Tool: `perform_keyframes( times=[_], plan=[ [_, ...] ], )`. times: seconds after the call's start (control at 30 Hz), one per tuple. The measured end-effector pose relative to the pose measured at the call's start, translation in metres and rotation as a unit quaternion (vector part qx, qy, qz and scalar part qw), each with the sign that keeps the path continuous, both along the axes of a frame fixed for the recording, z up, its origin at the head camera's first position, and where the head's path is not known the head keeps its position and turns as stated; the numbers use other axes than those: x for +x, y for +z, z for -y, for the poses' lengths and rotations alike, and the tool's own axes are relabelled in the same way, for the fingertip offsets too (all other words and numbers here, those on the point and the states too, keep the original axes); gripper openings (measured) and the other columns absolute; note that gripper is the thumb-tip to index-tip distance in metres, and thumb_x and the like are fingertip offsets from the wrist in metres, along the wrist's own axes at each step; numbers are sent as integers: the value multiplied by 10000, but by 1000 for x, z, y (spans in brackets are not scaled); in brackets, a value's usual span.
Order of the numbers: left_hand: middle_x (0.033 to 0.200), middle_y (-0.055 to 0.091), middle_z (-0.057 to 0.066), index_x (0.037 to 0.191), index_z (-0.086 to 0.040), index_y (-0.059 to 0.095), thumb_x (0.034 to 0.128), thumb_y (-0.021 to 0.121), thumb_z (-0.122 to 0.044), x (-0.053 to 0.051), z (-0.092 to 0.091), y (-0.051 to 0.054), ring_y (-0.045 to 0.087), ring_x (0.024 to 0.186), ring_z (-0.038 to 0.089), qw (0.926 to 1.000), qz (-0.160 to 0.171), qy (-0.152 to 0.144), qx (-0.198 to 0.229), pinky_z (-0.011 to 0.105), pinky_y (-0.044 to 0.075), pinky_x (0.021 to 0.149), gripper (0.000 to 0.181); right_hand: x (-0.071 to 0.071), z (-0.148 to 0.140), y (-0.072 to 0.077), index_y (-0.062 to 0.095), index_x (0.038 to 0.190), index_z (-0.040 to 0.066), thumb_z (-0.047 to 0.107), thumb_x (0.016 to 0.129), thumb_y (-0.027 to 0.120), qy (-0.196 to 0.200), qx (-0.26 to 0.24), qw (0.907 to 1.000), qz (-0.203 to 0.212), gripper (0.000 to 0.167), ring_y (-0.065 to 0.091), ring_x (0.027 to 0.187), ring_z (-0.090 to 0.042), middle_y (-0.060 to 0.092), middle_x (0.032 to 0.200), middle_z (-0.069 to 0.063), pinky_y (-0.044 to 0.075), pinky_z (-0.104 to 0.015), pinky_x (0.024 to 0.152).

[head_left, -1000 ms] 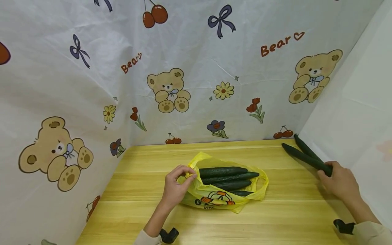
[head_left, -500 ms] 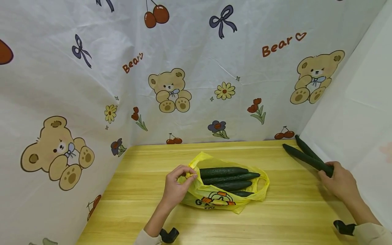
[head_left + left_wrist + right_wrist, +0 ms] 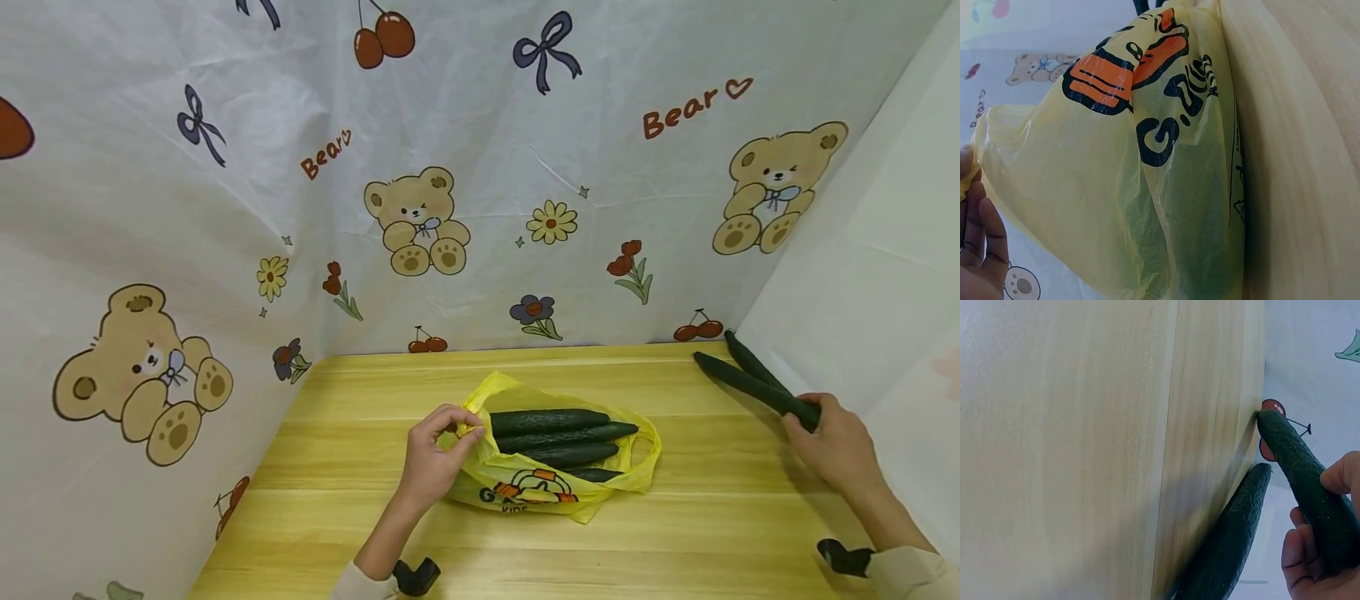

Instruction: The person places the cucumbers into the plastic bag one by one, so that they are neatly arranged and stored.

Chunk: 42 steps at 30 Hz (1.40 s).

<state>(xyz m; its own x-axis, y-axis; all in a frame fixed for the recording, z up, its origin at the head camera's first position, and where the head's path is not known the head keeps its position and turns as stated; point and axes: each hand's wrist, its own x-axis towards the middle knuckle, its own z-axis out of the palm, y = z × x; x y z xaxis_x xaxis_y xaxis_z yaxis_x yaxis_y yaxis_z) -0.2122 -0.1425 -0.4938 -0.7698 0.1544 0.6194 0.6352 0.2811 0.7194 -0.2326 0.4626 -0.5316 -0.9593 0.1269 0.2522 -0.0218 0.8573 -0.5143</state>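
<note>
My left hand [image 3: 435, 454] pinches the left edge of a yellow plastic bag [image 3: 525, 492], holding its mouth apart. Several dark green cucumbers [image 3: 555, 435] lie side by side inside it. The left wrist view shows the bag's printed side [image 3: 1085, 156], with the left fingertips on its edge. Over at the right, my right hand [image 3: 836, 446] grips a cucumber [image 3: 750, 387] by its near end, thumb on one side and fingers on the other. Just behind lies another cucumber [image 3: 1229, 544] on the table by the right wall, its near end hidden in the head view.
The yellow wood-grain table [image 3: 360, 392] meets a white printed sheet [image 3: 480, 300] at the back and left. A plain white wall [image 3: 885, 275] stands close beside my right hand. Black wrist mounts [image 3: 416, 577] sit on both wrists.
</note>
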Motion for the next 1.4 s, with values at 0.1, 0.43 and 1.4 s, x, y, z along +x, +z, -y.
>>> perform_keyframes(
  times=[0.1, 0.43, 1.4],
  plan=[
    [979, 762, 102, 1020, -221, 775, 974, 808, -109, 0, 0, 0, 642, 881, 114, 10000, 6, 12, 4, 271, 523, 815, 125, 0, 0, -1, 465, 1389, -194, 234, 1051, 600, -13, -6, 10000, -43, 562, 663, 815, -533, 626, 1105, -495, 426, -343, 612],
    [977, 758, 99, 1029, -218, 775, 979, 804, -113, -1, -2, 1, 644, 888, 115, 10000, 21, -31, 66, 256, 524, 820, 120, 3, 0, -2, 481, 1396, -166, 254, 1057, 603, 4, -68, 9999, -125, 553, 666, 782, -487, 653, 1048, -451, 427, -347, 607],
    [974, 753, 110, 1040, -222, 773, 980, 803, -117, -1, -4, 1, 644, 888, 118, 10000, 10, -24, 57, 254, 527, 828, 125, 24, 13, -3, 491, 1469, -51, 329, 1097, 576, 197, -389, 9990, 6, 538, 493, 661, -77, 668, 1050, -335, 389, -271, 576]
  ],
)
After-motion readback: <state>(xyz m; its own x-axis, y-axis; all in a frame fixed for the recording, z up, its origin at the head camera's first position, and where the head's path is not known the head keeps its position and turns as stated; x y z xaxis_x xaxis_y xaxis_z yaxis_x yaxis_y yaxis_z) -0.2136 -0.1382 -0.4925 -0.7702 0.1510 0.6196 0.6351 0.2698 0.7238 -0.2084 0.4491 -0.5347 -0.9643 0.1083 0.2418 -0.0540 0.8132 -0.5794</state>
